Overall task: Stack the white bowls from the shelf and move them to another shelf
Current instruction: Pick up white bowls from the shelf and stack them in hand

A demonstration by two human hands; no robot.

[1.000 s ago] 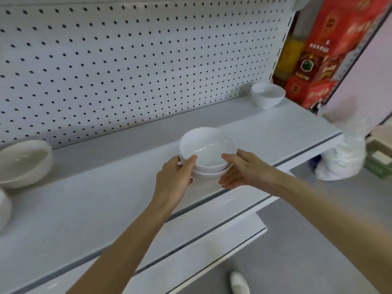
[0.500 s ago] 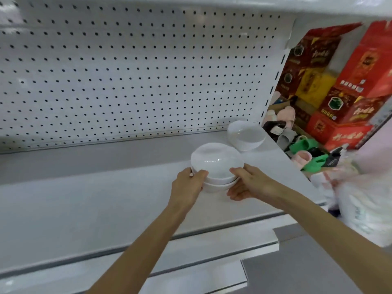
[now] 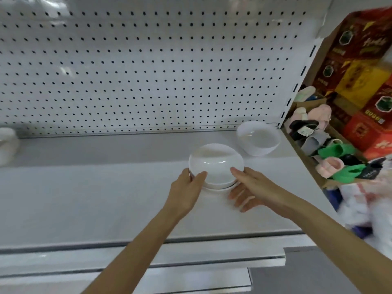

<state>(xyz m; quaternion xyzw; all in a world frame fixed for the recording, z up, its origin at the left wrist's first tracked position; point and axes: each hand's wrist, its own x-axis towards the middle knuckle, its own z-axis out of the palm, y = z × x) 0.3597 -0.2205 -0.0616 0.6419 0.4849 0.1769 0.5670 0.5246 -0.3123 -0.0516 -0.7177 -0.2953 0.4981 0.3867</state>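
A stack of white bowls (image 3: 215,164) is in the middle of the white shelf (image 3: 106,198), held from both sides. My left hand (image 3: 187,187) grips its left rim with the thumb on the bowl wall. My right hand (image 3: 252,189) grips the right side, thumb on the rim and fingers spread beneath. Whether the stack's base touches the shelf I cannot tell. A single white bowl (image 3: 257,140) sits at the shelf's back right corner, close behind the stack. Another white bowl (image 3: 7,145) is partly cut off at the left edge.
A white pegboard wall (image 3: 148,71) backs the shelf. To the right, a cardboard box holds several slippers (image 3: 331,153), with red and yellow cartons (image 3: 364,81) stacked behind. A white plastic bag (image 3: 371,209) lies lower right. A lower shelf edge (image 3: 191,279) juts out below.
Both hands have carried the stacked bowls rightward along the shelf, closer to the single bowl in the back right corner. My view has shifted right and closer.
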